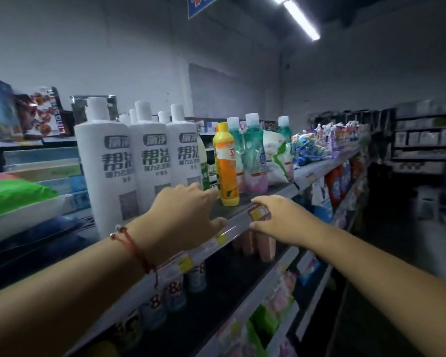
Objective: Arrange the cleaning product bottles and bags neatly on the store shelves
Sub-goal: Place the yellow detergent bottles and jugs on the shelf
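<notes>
Left hand (183, 217) open, fingers spread; right hand (276, 220) loosely curled, empty: best clasp yellow plastic dish-soap bottle (225, 166) low, slide left beside tall white bottles (152, 161)

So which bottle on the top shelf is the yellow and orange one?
It is the yellow and orange bottle standing alone near the shelf's front edge, right of the three big white bottles and just before the green-blue bottles.

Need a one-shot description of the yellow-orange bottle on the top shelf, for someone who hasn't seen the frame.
Start at the top shelf and its row of tall white bottles. Just right of them, nearest the shelf's front edge, stands the yellow-orange bottle. It is the only yellow one; the bottles behind it are teal with white caps.
</notes>
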A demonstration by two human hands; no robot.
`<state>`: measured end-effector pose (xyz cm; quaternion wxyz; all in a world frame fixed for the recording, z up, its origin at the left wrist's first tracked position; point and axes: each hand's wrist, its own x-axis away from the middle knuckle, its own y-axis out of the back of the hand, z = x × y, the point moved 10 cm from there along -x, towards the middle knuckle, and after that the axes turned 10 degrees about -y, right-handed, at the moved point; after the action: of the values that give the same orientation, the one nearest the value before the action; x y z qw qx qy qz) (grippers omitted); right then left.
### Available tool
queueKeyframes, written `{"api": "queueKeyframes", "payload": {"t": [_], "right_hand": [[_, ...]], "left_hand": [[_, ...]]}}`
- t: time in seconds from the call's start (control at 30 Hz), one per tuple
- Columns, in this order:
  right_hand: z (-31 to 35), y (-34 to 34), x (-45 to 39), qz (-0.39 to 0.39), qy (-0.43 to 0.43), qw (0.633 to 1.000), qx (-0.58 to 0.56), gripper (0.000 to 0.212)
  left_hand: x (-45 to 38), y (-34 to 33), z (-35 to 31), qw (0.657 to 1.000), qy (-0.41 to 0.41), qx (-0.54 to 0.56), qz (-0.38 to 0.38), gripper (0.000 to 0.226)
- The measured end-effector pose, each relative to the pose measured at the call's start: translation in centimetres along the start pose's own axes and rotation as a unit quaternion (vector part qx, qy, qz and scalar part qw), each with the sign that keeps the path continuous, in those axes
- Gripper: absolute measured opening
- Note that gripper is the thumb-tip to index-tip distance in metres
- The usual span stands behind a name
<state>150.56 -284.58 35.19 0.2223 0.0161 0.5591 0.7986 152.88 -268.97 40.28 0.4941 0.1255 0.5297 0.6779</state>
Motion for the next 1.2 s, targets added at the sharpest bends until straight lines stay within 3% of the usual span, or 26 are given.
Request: {"api": "queueKeyframes", "payload": {"t": [0.23,0.43,0.63,0.7,0.83,0.97,1.1,1.2], "right_hand": [[-1.2,-1.5,-10.9,0.017,0.0,0.973,-0.231,0.07],[0.1,-4.7,-19.0,0.07,0.0,0.953,-0.295,0.088],[-0.1,-6.0,-21.0,0.063,0.041,0.953,-0.294,0.065],[-0.3,-5.4,-20.3,0.057,0.065,0.947,-0.309,0.054],[-0.9,-2.1,-16.1,0.002,0.137,0.9,-0.413,0.048],[-0.4,-0.8,-9.2,0.04,0.215,0.875,-0.433,0.054],[-0.1,-3.9,-1.4,0.12,0.255,0.869,-0.406,0.054],[0.1,-7.7,4.5,0.19,0.247,0.873,-0.376,0.057]], "left_hand": [[-4.6,-1.9,-0.9,0.998,0.053,0.019,-0.013,0.057],[-5.1,-3.1,-0.3,0.99,0.138,0.003,-0.004,0.057],[-4.4,-2.9,-0.8,0.976,0.212,0.029,-0.026,0.053],[-3.8,-2.6,-0.6,0.962,0.245,0.087,-0.079,0.047],[-1.4,-1.9,-0.3,0.878,0.293,0.268,-0.269,0.016],[1.4,-2.3,-1.2,0.78,0.313,0.406,-0.358,0.017],[6.2,-4.6,-3.2,0.612,0.344,0.56,-0.441,0.046],[11.3,-6.9,-6.9,0.495,0.379,0.624,-0.471,0.053]]}}
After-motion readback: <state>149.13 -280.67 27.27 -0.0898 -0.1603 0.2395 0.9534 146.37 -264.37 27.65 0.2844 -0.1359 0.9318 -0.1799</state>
